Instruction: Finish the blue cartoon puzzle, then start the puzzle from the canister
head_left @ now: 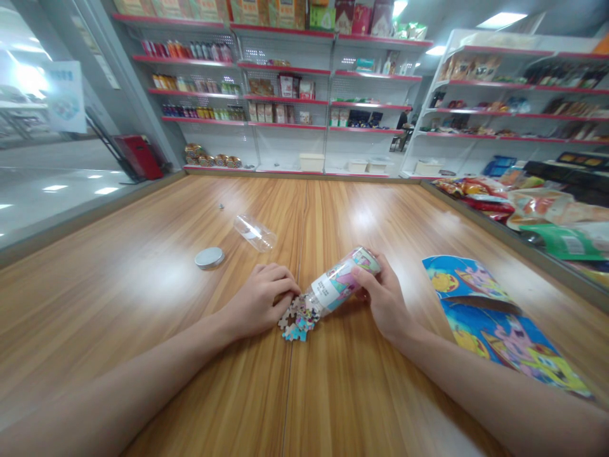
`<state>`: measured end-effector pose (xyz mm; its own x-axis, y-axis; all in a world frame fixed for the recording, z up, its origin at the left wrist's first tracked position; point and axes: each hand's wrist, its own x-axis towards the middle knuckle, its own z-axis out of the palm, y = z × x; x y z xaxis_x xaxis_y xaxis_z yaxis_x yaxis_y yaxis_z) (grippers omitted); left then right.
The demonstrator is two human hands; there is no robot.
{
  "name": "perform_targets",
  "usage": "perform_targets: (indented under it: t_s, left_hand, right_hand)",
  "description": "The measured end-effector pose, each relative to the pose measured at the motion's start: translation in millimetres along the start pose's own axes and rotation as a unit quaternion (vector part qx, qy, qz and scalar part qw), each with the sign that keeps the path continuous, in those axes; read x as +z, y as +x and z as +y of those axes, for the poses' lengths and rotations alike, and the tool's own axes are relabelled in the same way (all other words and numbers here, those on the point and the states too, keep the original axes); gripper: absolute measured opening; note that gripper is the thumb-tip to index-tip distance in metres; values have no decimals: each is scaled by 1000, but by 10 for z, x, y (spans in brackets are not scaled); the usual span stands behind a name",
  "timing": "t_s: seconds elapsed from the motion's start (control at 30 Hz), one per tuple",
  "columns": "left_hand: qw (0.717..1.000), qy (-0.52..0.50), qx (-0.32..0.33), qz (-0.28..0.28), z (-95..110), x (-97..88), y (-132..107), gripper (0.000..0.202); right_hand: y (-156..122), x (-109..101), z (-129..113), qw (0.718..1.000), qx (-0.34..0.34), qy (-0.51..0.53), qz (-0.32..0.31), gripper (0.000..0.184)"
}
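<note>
My right hand (pixel 384 293) is wrapped round a clear plastic jar (pixel 340 282) with a colourful cartoon label. The jar is tilted, its mouth down at the left near the tabletop. Jigsaw pieces (pixel 297 324) lie in a small pile at the mouth, some blue, some with their grey backs up. My left hand (pixel 261 298) rests on the table just left of the pile, fingers curled together and fingertips against its edge. Whatever those fingers hold, if anything, is hidden. Farther back are a silver round lid (pixel 209 257) and a clear empty plastic jar (pixel 255 232) lying on its side.
On the right lies a blue cartoon puzzle board (pixel 511 336) with a second sheet part overlapping it. A tiny object (pixel 221 206) sits at the back left of the wooden table (pixel 166 304). Snack bags (pixel 537 209) line the right side, and stocked shelves (pixel 285 70) stand behind.
</note>
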<state>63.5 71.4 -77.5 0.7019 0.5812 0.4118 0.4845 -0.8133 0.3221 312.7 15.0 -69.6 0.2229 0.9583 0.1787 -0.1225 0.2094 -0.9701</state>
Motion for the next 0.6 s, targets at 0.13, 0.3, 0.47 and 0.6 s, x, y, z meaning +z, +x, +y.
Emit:
perform_targets:
  t_s: [0.13,0.3,0.47,0.6]
  left_hand:
    - [1000,-2,4,3,-1,-9,2,19]
    - [1000,-2,6,3,-1,-8,5,21]
    - [1000,-4,6,5,-9,1,-1,20]
    - [1000,-2,6,5,-10,2,-1,19]
  right_hand:
    - [4,-2,-2,1000,-1,0,-3,54]
    - [4,-14,27,1000,-9,4,-7,52]
    - [4,-26,41,1000,-13,-1,-6,52]
    - [-5,-27,35,999,-21,-23,-7,53]
